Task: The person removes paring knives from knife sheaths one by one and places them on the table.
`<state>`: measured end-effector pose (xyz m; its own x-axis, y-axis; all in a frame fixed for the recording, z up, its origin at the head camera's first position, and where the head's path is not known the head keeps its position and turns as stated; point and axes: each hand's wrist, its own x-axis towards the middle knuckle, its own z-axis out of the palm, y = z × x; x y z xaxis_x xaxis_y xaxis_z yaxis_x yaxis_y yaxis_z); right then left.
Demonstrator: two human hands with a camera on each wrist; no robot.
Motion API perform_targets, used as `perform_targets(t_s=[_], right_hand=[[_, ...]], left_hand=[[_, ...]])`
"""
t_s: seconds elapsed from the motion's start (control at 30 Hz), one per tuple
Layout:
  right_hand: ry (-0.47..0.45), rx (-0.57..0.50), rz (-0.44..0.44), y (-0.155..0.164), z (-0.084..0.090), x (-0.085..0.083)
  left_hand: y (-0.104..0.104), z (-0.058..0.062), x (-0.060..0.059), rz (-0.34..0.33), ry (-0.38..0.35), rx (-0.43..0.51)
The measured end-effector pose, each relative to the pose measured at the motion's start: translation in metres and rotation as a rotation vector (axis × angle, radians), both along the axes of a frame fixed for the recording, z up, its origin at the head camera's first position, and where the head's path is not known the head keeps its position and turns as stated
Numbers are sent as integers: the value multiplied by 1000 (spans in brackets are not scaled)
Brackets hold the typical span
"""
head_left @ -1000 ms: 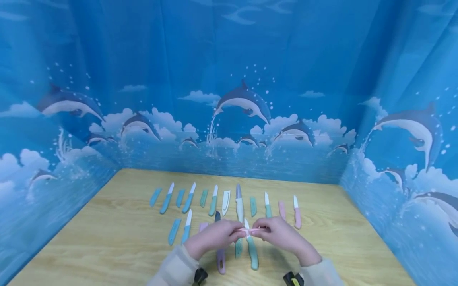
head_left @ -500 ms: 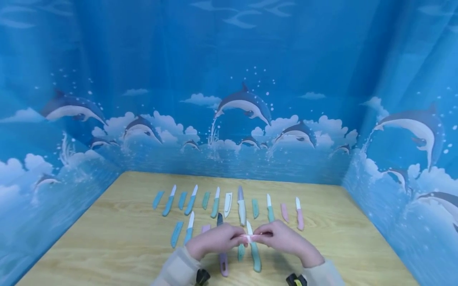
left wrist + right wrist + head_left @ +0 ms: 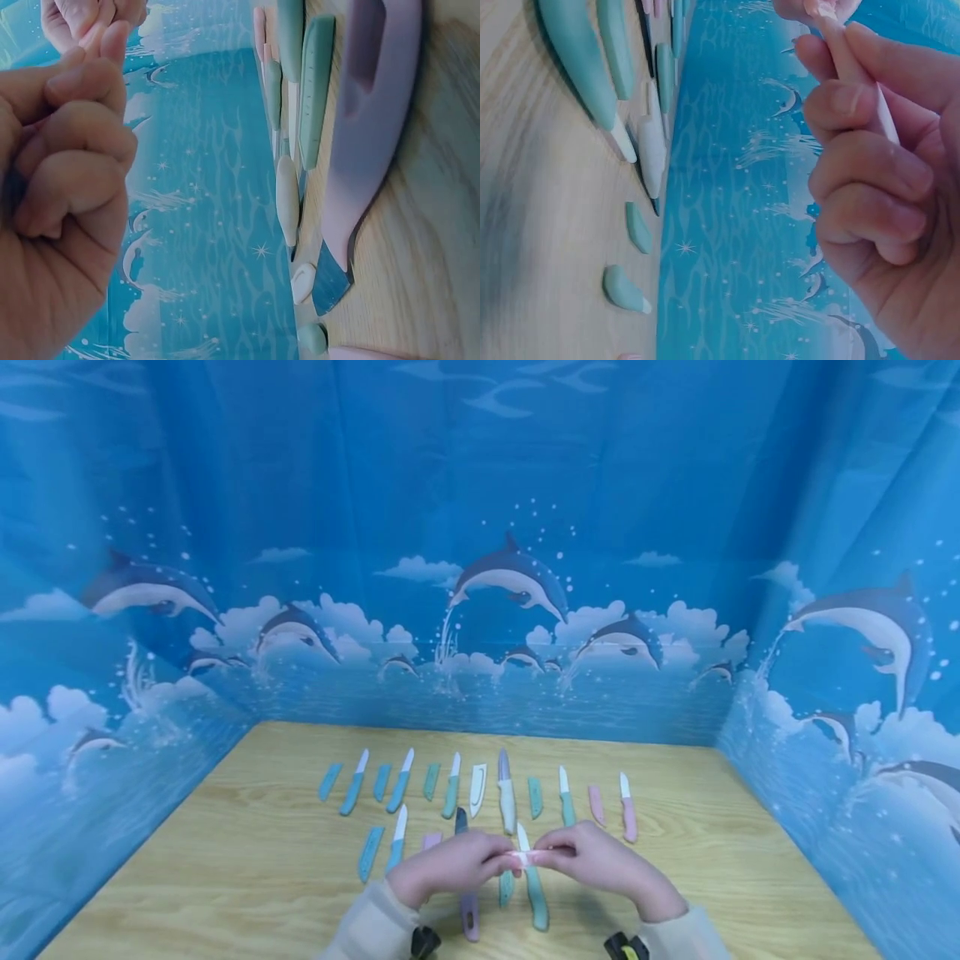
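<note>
Over the middle of the table, my two hands meet fingertip to fingertip. My right hand [image 3: 588, 858] grips a slim pale pink handle [image 3: 847, 56], with its thumb and forefinger near the far end. Opposite, my left hand [image 3: 459, 862] pinches the other end of this pink piece between thumb and forefinger. Fingers cover most of it, so a blade or sheath cannot be made out. Beneath the hands lie a green knife [image 3: 537, 897] and a green sheath [image 3: 506, 889]. A purple knife [image 3: 469, 914] with a dark blade lies under my left wrist.
Behind the hands, a row of knives and sheaths lies on the wooden table [image 3: 247, 860], including a white knife [image 3: 507, 806], a white sheath [image 3: 477, 791] and a pink knife [image 3: 628, 818]. A blue knife [image 3: 395, 852] is at the left. Dolphin-print curtains [image 3: 480, 693] enclose the table.
Since a second ago my fingertips have drawn closer, narrowing the gap over the pink piece. Over the last half second the hands hardly move. The knives on the table stay put.
</note>
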<state>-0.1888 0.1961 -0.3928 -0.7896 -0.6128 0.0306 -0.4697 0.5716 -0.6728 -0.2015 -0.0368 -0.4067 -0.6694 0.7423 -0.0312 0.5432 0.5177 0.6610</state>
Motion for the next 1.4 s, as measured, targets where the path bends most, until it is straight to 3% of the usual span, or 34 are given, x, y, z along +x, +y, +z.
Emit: perform_targets(t_s=[0.33, 0.7, 1.4], right_hand=[[29, -25, -2, 1, -2, -2], [66, 13, 2, 3, -3, -4], [85, 63, -46, 5, -1, -5]], left_hand=[[-2, -2, -3, 4, 54, -6], [-3, 0, -3, -8, 10, 7], [-4, -3, -7, -12, 25, 21]])
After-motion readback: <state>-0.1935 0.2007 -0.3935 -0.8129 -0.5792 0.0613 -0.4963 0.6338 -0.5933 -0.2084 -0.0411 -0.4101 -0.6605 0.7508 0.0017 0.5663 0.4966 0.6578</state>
